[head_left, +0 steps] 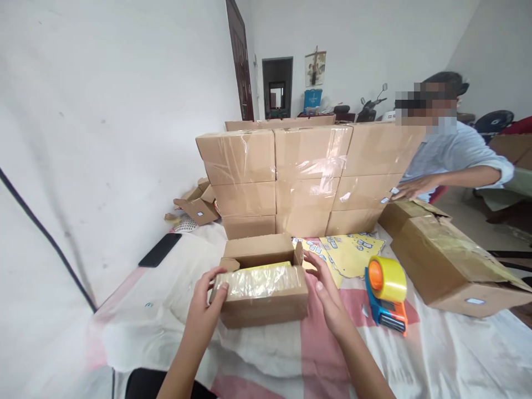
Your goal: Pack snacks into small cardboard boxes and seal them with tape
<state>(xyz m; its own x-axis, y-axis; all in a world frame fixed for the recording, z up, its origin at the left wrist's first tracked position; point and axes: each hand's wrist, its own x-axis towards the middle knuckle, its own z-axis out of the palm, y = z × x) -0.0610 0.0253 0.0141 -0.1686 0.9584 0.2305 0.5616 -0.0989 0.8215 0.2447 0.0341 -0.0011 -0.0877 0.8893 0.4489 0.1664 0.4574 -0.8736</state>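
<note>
A small cardboard box [264,315] stands in front of me, its top partly open. Shiny clear tape covers the near flap, and a strip of something yellow [268,266] shows inside. My left hand [210,296] grips the box at its left near corner, thumb on the taped flap and fingers round the side. At the right side, my right hand [326,291] has its fingers apart, the fingertips close to the upright small flap [298,254]; whether they touch it I cannot tell. A tape dispenser [386,296] with a yellow roll lies to the right of that hand.
Stacked, taped cardboard boxes [307,166] form a wall behind the small box. Yellow printed sheets [353,255] lie before it. A black phone [160,250] and an opened carton [197,205] are at left. Longer boxes [453,260] lie at right, beside a co-worker [453,149].
</note>
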